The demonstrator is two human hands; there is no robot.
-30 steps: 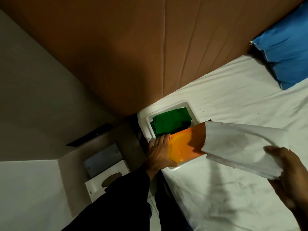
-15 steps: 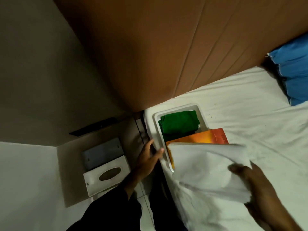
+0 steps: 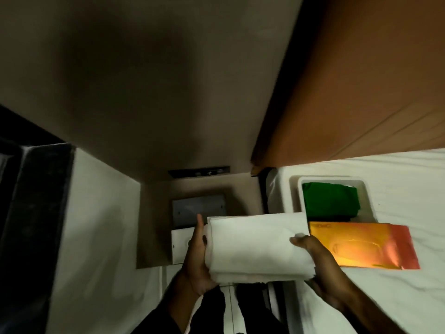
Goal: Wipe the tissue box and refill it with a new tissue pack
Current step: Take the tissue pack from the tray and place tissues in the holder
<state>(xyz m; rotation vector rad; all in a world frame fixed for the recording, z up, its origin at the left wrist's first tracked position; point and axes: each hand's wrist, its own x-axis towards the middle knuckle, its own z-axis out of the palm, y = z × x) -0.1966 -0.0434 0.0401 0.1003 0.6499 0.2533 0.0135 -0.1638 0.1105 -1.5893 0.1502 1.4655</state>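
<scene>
Tissue stack (image 3: 255,247) is held up between your two hands, partly hiding the white tissue box (image 3: 179,244) behind it, with the orange wrapper (image 3: 361,247) lying just beside it on the bed (image 3: 397,297). Your left hand (image 3: 196,268) cups the left end, thumb upright against the side and fingers tucked underneath. Your right hand (image 3: 320,266) pinches the right end, thumb pressed on top and fingers hidden below.
</scene>
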